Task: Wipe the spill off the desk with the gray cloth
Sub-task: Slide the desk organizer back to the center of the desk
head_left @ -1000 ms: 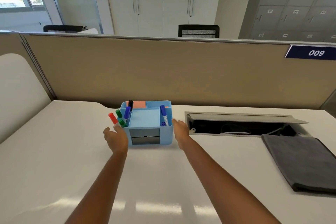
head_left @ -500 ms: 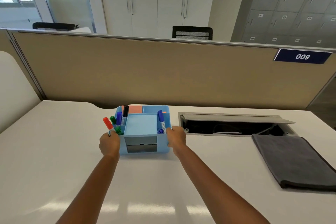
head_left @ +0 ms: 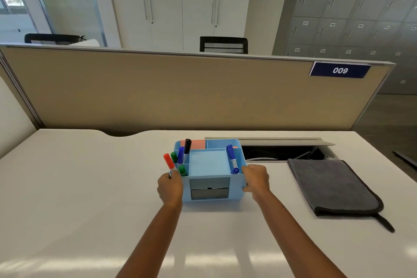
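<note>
A folded gray cloth (head_left: pixel 331 186) lies flat on the white desk (head_left: pixel 79 187) at the right, untouched. At the desk's middle stands a light blue organizer (head_left: pixel 208 165) with several markers sticking up in it. My left hand (head_left: pixel 169 188) grips its left side and my right hand (head_left: pixel 256 180) grips its right side. No spill shows on the desk surface; whatever is under the organizer is hidden.
An open cable hatch (head_left: pixel 279 153) with wires inside sits in the desk just behind the cloth and right of the organizer. A beige partition (head_left: pixel 180 92) with a "009" sign closes off the far edge. A white panel borders the desk's left side.
Both hands went from open beside the organizer to closed on its two sides. In the view, the organizer now sits further right, closer to the hatch and the cloth.
</note>
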### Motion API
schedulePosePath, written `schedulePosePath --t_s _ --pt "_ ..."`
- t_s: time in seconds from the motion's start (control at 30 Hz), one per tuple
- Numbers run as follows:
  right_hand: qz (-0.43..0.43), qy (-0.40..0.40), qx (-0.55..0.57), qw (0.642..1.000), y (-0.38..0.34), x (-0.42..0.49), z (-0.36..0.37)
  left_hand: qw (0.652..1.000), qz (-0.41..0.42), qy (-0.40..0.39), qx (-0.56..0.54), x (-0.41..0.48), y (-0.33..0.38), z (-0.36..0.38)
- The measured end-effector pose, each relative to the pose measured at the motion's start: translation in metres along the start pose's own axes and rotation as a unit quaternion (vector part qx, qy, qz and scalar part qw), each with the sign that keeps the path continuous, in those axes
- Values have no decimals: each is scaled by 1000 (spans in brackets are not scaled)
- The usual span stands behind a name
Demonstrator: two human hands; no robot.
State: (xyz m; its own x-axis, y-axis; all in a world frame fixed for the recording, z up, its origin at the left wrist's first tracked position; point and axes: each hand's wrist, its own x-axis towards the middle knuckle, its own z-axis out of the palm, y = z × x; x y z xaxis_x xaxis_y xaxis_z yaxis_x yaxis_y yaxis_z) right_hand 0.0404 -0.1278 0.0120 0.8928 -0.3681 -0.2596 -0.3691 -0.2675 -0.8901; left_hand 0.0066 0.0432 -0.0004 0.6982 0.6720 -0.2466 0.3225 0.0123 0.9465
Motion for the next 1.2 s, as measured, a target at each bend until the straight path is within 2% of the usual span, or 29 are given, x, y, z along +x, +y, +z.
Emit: schedulePosePath --t_s 0.3,0.87,1.03,1.2 --pt "17 13 -10 1000 19 15 -45 999 -7 -27 26 -40 0 35" --pt "28 6 34 999 34 35 -47 998 17 -41 40 -38 -5 52" --pt "19 15 13 1000 33 39 -46 998 27 -36 52 -37 -6 54" --pt "-28 7 -69 997 39 38 -44 997 34 -38 55 -36 -9 55"
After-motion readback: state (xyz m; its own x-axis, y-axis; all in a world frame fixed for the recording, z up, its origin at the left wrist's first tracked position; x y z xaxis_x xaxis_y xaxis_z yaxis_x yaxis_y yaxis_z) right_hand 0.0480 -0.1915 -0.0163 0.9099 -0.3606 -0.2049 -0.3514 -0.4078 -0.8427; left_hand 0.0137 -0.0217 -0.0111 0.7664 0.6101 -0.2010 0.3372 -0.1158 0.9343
